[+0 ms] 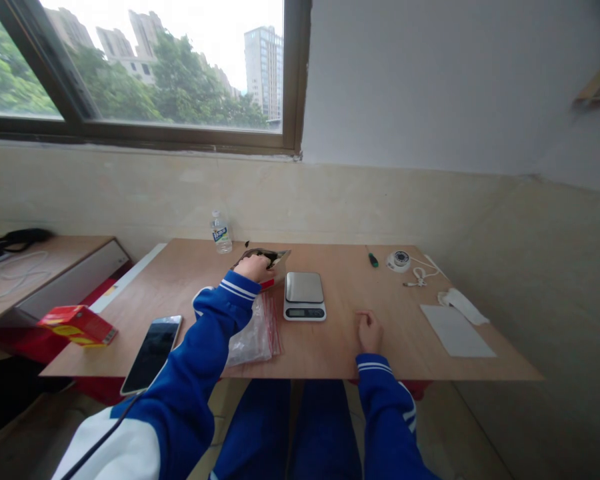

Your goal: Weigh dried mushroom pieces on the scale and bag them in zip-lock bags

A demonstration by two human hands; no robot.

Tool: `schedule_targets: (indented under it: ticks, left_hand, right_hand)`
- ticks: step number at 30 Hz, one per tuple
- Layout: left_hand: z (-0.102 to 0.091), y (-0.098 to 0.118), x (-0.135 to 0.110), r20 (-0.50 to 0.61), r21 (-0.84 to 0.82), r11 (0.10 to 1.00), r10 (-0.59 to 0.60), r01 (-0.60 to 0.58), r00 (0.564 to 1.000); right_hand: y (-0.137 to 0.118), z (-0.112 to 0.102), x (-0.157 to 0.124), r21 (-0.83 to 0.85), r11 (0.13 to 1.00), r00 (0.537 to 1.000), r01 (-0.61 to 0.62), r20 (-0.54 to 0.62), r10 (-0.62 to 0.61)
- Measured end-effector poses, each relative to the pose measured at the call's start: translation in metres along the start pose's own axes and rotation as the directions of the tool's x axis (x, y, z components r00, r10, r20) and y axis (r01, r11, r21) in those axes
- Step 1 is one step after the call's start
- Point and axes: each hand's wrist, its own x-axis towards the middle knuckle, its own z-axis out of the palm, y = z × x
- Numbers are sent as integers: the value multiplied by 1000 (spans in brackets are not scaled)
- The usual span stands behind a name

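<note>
My left hand (254,268) reaches to the mouth of an open brown bag (280,265) with a dark inside. Its fingertips dip into the opening and are hidden, so what they touch does not show. Just right of the bag stands a small digital kitchen scale (304,288) with a bare metal plate. Clear zip bags with red edges (255,337) lie below my left wrist. My right hand (370,331) rests on the table to the right of the scale, its fingers curled in and nothing visible in them.
A water bottle (221,235) stands at the back left. A smartphone (153,353) and a red box (80,325) lie at the left. Toward the right are a screwdriver (373,259), a dome camera (399,261) with a white cable, white paper (456,331) and a white cloth (464,306).
</note>
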Motion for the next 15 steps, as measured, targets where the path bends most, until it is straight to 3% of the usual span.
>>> schedule_targets:
  ticks: [7,10,15]
  left_hand:
    - [-6,-8,0,-67,-73,996,50,-54,997]
    - [-4,-14,2,-103,-165,976,129,-145,986]
    - [-9,-19,-7,-321,-344,870,245,-354,915]
  right_hand:
    - [-1,0,-1,20,1000,1000,-1,2,1]
    - [-2,-1,-1,1,1000,1000,3,0,-3]
    - [-3,-1,0,-4,1000,1000,-4,17,4]
